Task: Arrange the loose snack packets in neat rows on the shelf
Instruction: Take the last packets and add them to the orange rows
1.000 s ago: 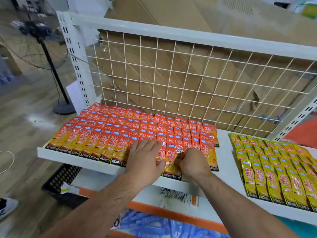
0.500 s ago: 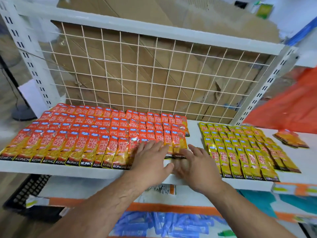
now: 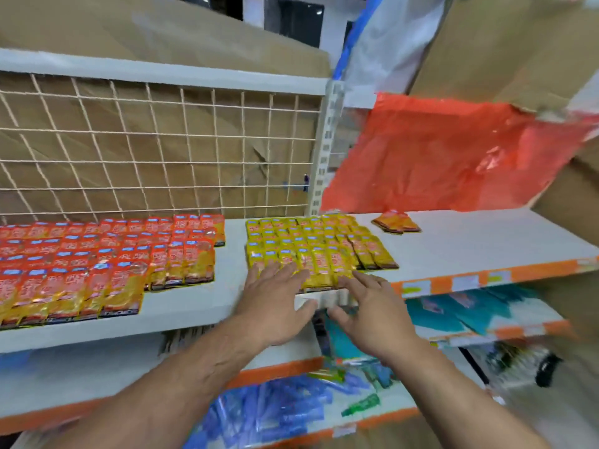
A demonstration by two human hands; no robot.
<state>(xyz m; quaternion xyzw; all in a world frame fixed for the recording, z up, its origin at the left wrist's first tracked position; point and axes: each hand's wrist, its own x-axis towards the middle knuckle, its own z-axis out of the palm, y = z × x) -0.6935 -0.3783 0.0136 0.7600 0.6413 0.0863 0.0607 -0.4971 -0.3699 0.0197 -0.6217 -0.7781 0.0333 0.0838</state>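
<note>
A pale grey shelf (image 3: 201,307) runs across the middle of the frame, its front lip edged in orange at the right. On it, at centre left, red snack packets (image 3: 107,264) lie in overlapping rows. A strip of bare shelf separates them from a block of yellow snack packets (image 3: 311,244) at the centre, also in rows. A small loose heap of packets (image 3: 396,222) sits apart at centre right, near the back.

The left hand (image 3: 275,303) lies flat with fingers spread, its fingertips on the front row of the yellow block. The right hand (image 3: 372,314) is likewise spread just beside it at the block's front right corner. Motion blur leaves it unclear whether it touches the packets.

Behind the shelf a white wire grid (image 3: 155,150) fills the upper left, with brown cardboard (image 3: 162,34) behind and above it. A slotted upright (image 3: 324,150) stands right of centre, and a red plastic sheet (image 3: 437,157) hangs at upper right. Below, a lower shelf (image 3: 382,422) holds blue packets (image 3: 269,413).
</note>
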